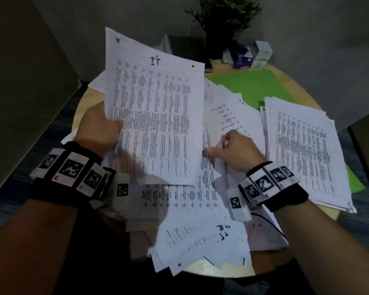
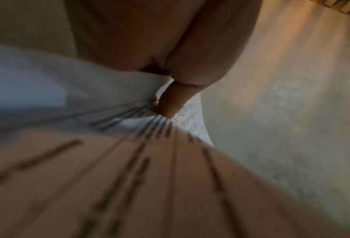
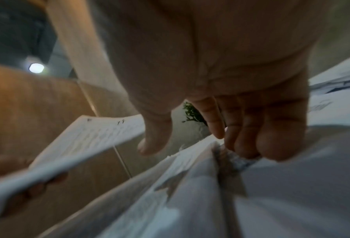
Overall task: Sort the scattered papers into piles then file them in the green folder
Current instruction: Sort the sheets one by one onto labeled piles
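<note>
While the left hand (image 1: 98, 133) holds a printed sheet (image 1: 156, 116) raised above the table, its thumb lies across the sheet's left edge and the fingers are curled behind it — a firm pinch, seen close up in the left wrist view as a thumb (image 2: 170, 103) pressed on paper. The sheet carries a table of small print and a handwritten mark near its top. The right hand (image 1: 234, 150) is down on the scattered papers (image 1: 190, 199) in the middle of the round wooden table (image 1: 90, 101), its fingers (image 3: 249, 128) curled round a crumpled fold of one sheet, the thumb (image 3: 155, 136) free beside them. A stacked pile (image 1: 305, 150) of printed pages lies to the right, resting partly on the green folder (image 1: 249, 86), which lies flat at the far side of the table — most of it is covered by paper. Behind the folder stand a potted plant (image 1: 222, 20) and a few small boxes (image 1: 262, 54). Both wrists wear black bands with white marker tags.
</note>
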